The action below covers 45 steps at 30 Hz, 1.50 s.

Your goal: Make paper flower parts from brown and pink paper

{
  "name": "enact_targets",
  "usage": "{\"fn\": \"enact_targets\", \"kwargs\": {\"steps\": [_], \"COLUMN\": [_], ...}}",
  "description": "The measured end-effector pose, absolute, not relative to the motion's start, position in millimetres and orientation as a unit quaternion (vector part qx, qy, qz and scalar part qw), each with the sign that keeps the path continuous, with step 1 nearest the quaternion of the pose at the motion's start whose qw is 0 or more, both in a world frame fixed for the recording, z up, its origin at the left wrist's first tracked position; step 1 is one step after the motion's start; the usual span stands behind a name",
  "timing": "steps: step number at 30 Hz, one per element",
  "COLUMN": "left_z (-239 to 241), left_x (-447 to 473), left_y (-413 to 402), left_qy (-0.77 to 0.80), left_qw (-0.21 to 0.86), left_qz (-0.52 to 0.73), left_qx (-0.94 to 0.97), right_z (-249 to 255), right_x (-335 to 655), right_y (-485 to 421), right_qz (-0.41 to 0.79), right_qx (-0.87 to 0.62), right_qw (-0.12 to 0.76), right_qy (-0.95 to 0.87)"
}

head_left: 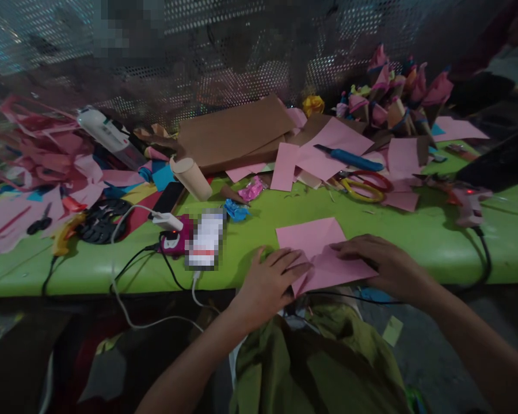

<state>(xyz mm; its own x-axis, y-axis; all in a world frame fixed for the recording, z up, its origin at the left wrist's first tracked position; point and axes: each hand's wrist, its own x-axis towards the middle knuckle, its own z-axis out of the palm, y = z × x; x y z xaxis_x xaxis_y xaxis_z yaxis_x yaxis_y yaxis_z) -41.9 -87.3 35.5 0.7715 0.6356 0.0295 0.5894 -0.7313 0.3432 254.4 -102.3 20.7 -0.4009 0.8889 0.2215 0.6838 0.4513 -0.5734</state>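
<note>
A sheet of pink paper with crease lines lies at the front edge of the green table, its lower left corner turned up in a fold. My left hand rests over that left side, fingers stretched across the paper and thumb apart. On the right side, my right hand has its fingers bent over the sheet and holds its edge; the thumb is mostly hidden. Left of the paper are a crumpled blue wrapper and a phone with a lit, blurred screen, a white cable plugged into it.
Behind lie a blue cutter, scissors with yellow and red handles, brown cardboard and a cardboard tube. Glue guns stand right and left, a yellow one. Cables hang over the edge near a magenta adapter. Paper flowers pile up behind.
</note>
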Motion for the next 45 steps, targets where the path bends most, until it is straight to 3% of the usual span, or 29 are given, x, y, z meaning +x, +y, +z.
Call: {"fn": "enact_targets", "kwargs": {"steps": [8,15,29,34,45], "left_z": [31.3,33.9,31.3,34.6,34.6], "left_x": [-26.1,-5.5,-2.2,-3.0,-2.5], "left_y": [-83.7,-64.3,-67.1,-65.4,-63.1], "left_qy": [0.463,0.608,0.627,0.626,0.622], "left_qw": [0.230,0.164,0.172,0.177,0.148], "left_qz": [0.199,0.196,0.203,0.186,0.163], "left_qx": [0.833,0.751,0.732,0.736,0.752], "right_z": [23.5,29.1,12.3,15.9,12.8], "right_x": [248.3,230.0,228.0,231.8,234.4], "right_y": [-91.8,-81.9,-80.4,-79.2,-82.6], "right_qz": [0.303,0.259,0.184,0.199,0.172], "right_qx": [-0.570,-0.672,-0.692,-0.641,-0.637], "right_qw": [0.304,0.303,0.345,0.293,0.283], "right_qy": [-0.700,-0.624,-0.607,-0.681,-0.696]}}
